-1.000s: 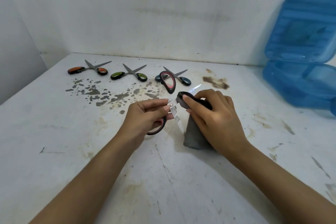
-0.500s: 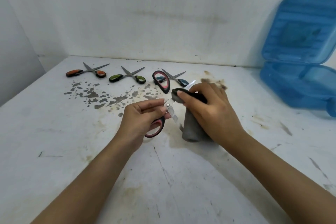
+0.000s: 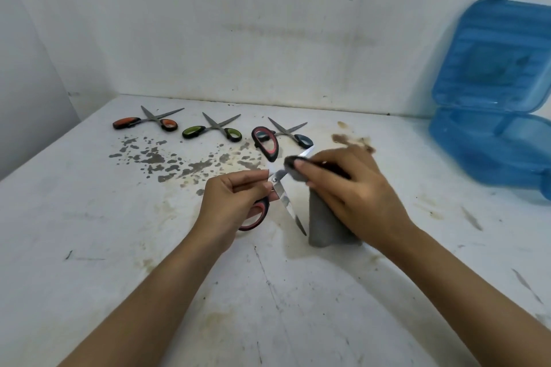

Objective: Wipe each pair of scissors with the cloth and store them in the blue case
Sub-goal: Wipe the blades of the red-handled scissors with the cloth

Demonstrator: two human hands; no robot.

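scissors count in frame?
4. Orange pair, green pair and blue pair lie in a row on the table; the red pair is open, held in the hands. Case interior unclear.

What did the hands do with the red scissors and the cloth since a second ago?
The right hand slid the grey cloth along the upper blade, pinching it nearer the pivot now. The red scissors opened wider, the lower blade swinging down. The left hand still grips the lower handle. The three other scissors and the open blue case stayed put.
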